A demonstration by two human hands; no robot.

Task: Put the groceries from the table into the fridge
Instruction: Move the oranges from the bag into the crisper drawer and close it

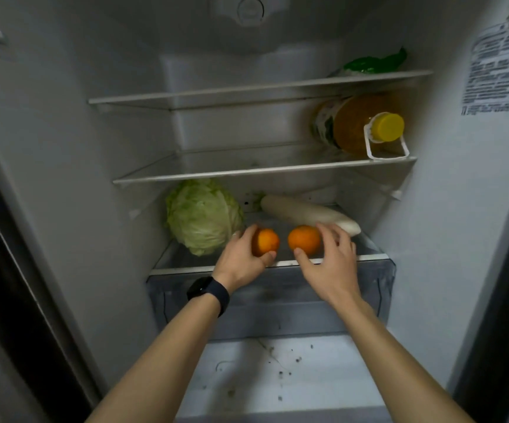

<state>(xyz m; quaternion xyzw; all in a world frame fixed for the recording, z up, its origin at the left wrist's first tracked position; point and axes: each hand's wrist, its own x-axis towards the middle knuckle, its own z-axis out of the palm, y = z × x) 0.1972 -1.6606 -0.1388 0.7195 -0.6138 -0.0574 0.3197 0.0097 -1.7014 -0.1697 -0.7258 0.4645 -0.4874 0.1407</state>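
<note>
Left hand (241, 257) grips left orange (266, 241) | right hand (329, 259) loosely cups right orange (304, 243) | both at bottom shelf (369, 257) front edge | set deeper, release once neither rolls

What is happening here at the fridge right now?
A person is putting two oranges on the lowest shelf of the open fridge. The left hand grips the left orange, and the right hand curls around the right orange, both near the shelf's front edge. Behind them lie a cabbage and a white radish. An oil bottle lies on the middle shelf, and a green bag is on the top shelf.
</note>
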